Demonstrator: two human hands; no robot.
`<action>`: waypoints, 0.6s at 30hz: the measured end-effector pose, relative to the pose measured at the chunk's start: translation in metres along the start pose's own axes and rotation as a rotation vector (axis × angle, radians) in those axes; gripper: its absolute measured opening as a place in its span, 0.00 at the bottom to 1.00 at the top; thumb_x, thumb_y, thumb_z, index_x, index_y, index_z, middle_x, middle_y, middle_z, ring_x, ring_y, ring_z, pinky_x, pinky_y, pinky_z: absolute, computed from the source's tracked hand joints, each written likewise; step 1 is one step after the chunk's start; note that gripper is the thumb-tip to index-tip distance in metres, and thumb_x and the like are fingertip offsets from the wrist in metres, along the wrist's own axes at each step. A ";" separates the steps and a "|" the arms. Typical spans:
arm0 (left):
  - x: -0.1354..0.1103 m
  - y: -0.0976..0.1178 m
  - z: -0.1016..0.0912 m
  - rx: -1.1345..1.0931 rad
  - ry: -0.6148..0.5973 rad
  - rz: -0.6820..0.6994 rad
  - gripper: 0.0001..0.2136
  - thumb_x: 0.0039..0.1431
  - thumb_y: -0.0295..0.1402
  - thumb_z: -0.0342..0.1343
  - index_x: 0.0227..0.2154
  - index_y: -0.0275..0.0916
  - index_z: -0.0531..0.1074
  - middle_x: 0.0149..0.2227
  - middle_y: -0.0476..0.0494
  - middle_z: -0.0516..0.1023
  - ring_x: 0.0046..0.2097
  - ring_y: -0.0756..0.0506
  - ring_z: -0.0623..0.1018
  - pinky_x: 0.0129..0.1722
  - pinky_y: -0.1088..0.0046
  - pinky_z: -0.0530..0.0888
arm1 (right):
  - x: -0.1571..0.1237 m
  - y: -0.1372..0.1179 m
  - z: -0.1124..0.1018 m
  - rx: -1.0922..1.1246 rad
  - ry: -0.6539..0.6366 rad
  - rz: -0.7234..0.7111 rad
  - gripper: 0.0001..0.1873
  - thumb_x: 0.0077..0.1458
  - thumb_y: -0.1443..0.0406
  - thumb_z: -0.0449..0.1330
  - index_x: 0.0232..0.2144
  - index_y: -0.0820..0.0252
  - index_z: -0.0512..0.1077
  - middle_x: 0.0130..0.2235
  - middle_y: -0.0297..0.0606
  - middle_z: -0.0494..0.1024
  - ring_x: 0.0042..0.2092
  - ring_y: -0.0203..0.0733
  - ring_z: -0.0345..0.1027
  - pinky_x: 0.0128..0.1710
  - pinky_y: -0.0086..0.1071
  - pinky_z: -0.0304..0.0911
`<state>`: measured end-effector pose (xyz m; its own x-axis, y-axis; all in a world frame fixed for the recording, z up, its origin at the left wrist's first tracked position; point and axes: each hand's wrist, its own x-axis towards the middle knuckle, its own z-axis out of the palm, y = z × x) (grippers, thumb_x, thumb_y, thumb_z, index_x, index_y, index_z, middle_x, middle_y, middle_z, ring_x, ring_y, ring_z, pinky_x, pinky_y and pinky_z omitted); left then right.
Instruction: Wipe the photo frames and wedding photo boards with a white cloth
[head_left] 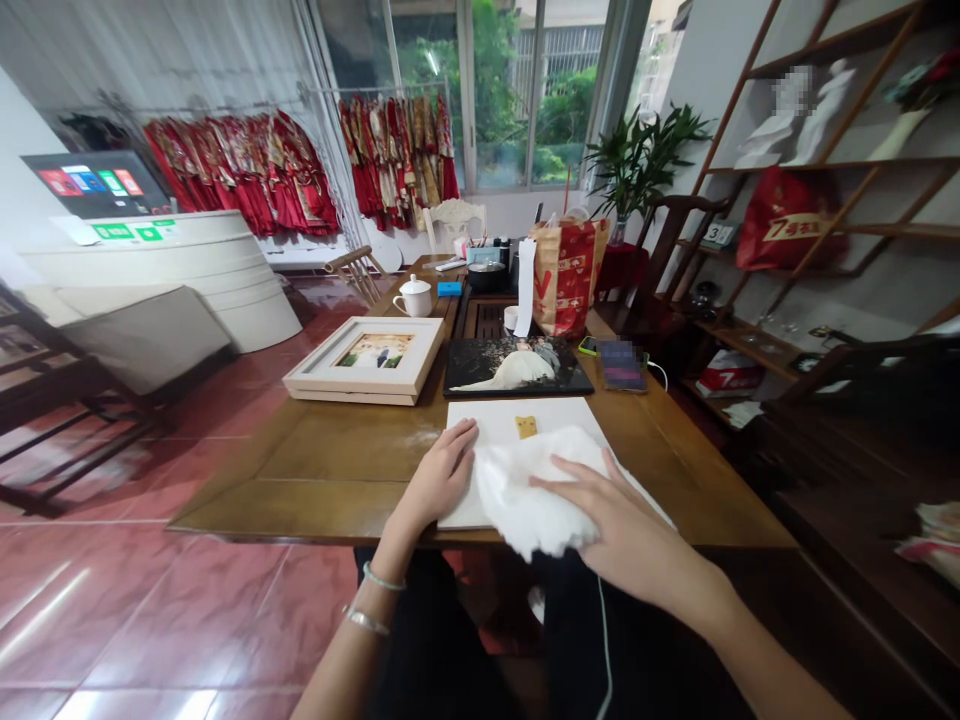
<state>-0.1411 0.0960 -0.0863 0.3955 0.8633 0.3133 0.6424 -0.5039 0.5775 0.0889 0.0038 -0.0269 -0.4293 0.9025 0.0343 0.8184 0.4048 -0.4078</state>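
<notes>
A white flat panel [495, 412] lies at the near edge of the wooden table. Near its top is a small gold-coloured piece [526, 427] with dark dots. My left hand [448, 465] rests on the panel's left edge, fingers stretched out. Spread over a crumpled white cloth [529, 490], my right hand [589, 495] has it pressed against the panel. The cloth covers much of the panel's lower part and hangs over the near edge. My right thumb is partly hidden in its folds.
Beyond the panel lie a dark wedding photo panel [517, 368] and stacked light frames [360, 360]. A phone [621, 366] with a cable sits at right. Farther back stand a lidded white cup [415, 296] and a paper bag [574, 275] on the table [330, 460].
</notes>
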 end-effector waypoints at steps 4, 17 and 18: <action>0.000 0.001 -0.001 0.014 -0.004 0.004 0.19 0.61 0.31 0.43 0.54 0.38 0.66 0.60 0.41 0.64 0.62 0.42 0.61 0.61 0.58 0.59 | 0.043 0.020 -0.004 -0.042 0.104 0.155 0.34 0.41 0.73 0.49 0.54 0.58 0.65 0.57 0.41 0.67 0.62 0.49 0.48 0.62 0.55 0.30; -0.001 0.000 -0.001 0.025 0.023 0.015 0.19 0.62 0.33 0.44 0.54 0.38 0.65 0.58 0.39 0.65 0.60 0.41 0.64 0.60 0.61 0.61 | 0.144 -0.018 -0.006 -0.072 0.079 0.129 0.21 0.49 0.68 0.50 0.46 0.57 0.71 0.47 0.43 0.75 0.51 0.51 0.64 0.49 0.41 0.56; -0.001 0.000 -0.001 0.024 0.022 0.009 0.19 0.62 0.33 0.44 0.54 0.38 0.66 0.58 0.39 0.65 0.60 0.41 0.64 0.60 0.61 0.61 | 0.139 -0.015 -0.005 -0.086 0.089 0.147 0.21 0.49 0.68 0.50 0.46 0.58 0.70 0.47 0.45 0.75 0.52 0.52 0.63 0.51 0.44 0.54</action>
<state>-0.1421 0.0953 -0.0862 0.3869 0.8589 0.3356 0.6544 -0.5122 0.5562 0.0185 0.1238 -0.0112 -0.2705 0.9607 0.0628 0.9010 0.2756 -0.3351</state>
